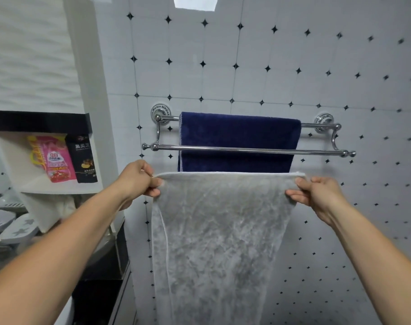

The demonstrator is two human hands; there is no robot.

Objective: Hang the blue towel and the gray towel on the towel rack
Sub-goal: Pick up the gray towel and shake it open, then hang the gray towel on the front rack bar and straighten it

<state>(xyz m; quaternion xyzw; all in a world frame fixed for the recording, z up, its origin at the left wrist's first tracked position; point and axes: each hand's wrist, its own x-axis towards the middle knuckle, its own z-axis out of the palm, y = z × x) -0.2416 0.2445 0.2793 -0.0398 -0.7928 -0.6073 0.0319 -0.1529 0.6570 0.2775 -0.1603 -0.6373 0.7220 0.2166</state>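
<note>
Head view, read from the 9 o'clock side across. Shelf point(56, 184) at 9 o'clock holds a pink pouch point(56, 158) and a black pouch point(83, 158), well apart from the work. Left hand point(138, 179) is closed in a pinch on the top left corner of the gray towel point(220, 231); thumb and fingers fold over the hem. Towel hangs flat between both hands, top edge level and taut, the rest falling toward 6 o'clock out of view. Towel rack point(246, 150) sits just past centre toward 12 o'clock: two chrome bars. Blue towel point(239, 137) is already draped over the rear bar, behind the front bar; that half of the task looks done. Front bar is bare. Right hand point(317, 195) at 3 o'clock grips the top right corner the same way.

Judgement, step in hand: drape the gray towel over the front bar. Its top edge lies below that bar, so both hands should rise together toward 12 o'clock, keeping the hem level, carry it over the bar and let it drop on the wall side. Keep tension even to avoid bunching. Take care not to drag the blue towel. Release only once the two hanging lengths roughly balance, otherwise it may slide off.
</note>
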